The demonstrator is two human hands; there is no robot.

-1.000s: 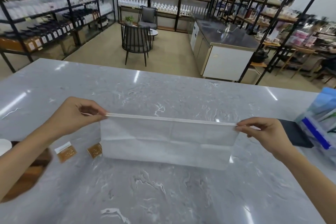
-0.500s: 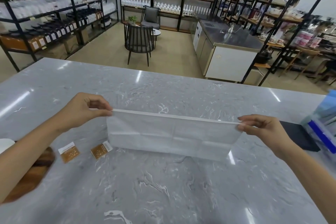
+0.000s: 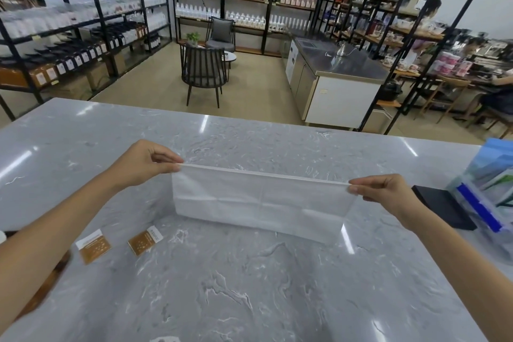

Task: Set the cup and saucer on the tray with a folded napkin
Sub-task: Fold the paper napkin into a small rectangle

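Here, left hand (image 3: 144,165), right hand (image 3: 385,194), pinching napkin (image 3: 258,200)

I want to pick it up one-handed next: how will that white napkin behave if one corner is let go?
Probably floppy: the napkin hangs as a thin sheet between the left hand and right hand, so a freed corner would likely droop. It looks light, with creases that should fold easily.

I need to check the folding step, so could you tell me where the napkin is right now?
In the head view the napkin hangs mid-frame above the marble counter, its top edge pinched by the left hand and right hand.
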